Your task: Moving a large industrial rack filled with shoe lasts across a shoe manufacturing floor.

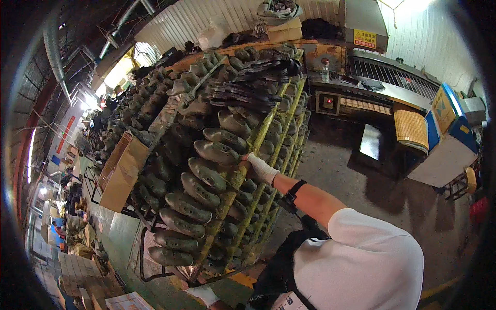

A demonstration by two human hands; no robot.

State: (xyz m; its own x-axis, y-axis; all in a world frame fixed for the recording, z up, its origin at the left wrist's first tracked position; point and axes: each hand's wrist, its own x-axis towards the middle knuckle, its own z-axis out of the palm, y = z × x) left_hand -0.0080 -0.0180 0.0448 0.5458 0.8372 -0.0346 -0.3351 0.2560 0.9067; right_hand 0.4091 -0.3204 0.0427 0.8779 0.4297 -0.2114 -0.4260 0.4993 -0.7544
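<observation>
A long rack with yellow-edged rails (pixel 219 222) carries close rows of dark grey-green shoe lasts (pixel 195 200) on several levels. My right hand (pixel 262 169), in a whitish glove, grips the rack's upper rail beside the lasts, its fingertips partly hidden. At the rack's near lower end, my gloved left hand (pixel 204 294) is closed at the frame, with little of its fingers showing. A bundle of black strips like shoe soles (pixel 248 95) lies over the lasts at the far end.
An open cardboard box (pixel 123 170) sits against the rack's left side. To the right stand a machine with a slatted conveyor (pixel 395 77), a blue-and-white cabinet (pixel 439 144) and a yellow slatted mat (pixel 411 126). Stacked cartons (pixel 77 271) line the lower left.
</observation>
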